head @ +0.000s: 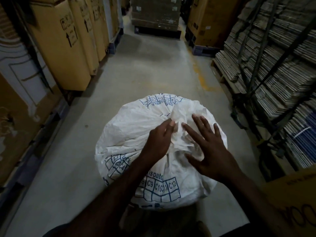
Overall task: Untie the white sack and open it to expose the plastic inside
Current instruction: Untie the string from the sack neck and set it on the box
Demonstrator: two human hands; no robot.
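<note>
A full white woven sack (130, 134) with blue printed grids and lettering stands on the concrete floor right in front of me. Its top is gathered into a crumpled bunch (179, 117) at the middle. My left hand (159, 139) pinches the gathered fabric from the left, thumb and fingers closed on it. My right hand (206, 147) lies flat on the sack's top just right of the bunch, fingers spread and holding nothing. A thin cord end (168, 158) hangs below the bunch. No plastic inside the sack is visible.
Tall cardboard cartons (68, 45) line the left of the aisle. Stacked flat cartons on shelves (273, 69) fill the right. A loaded pallet (157, 16) blocks the far end. A cardboard box corner (294, 202) sits at my lower right. The floor (150, 69) runs ahead.
</note>
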